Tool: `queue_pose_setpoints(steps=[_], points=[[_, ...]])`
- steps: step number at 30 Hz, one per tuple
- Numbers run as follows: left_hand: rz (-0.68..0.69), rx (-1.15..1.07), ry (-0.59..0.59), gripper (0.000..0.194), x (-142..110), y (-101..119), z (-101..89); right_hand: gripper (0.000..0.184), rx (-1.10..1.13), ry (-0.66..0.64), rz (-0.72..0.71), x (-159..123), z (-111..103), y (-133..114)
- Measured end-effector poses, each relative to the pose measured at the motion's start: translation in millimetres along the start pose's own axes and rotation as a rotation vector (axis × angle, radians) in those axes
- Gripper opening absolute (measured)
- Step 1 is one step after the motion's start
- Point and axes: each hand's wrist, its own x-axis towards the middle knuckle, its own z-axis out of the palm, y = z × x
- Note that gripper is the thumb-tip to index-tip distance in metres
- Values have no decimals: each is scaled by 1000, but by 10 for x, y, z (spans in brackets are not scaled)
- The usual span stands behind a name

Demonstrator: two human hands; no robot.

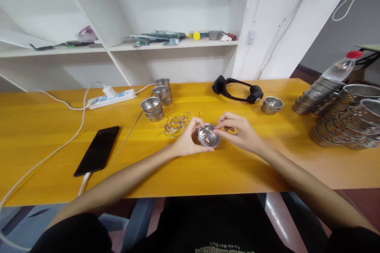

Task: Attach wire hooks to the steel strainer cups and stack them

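In front of me my left hand is wrapped round a small perforated metal cup, thumb low on its near side and fingers on the far left. The cup is tilted so that its open mouth and holed bottom face me. My right hand is closed in a pinch at the cup's right rim; whatever lies between its fingertips is too small to make out. Just left of the cup, a loose pile of thin bent metal wires lies on the yellow table.
Small stacks of similar cups stand back left, another stack back right. Many more stacked cups and a red-capped bottle occupy the right. A black headset-like band, power strip and cabled phone also lie here.
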Motion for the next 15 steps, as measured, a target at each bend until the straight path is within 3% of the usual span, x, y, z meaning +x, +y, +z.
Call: queue_pose_setpoints(steps=[3,10,13,15], points=[[0,5,-47,74,-10,-5,-2,20,-69,54,-51,-11,52,39],[19,19,-76,76,-7,6,23,14,-34,-6,-15,-19,71,12],[58,46,-89,79,-10,-6,32,8,-25,18,73,-26,104,34],[78,98,-87,81,-28,-35,30,14,33,44,196,-35,155,75]])
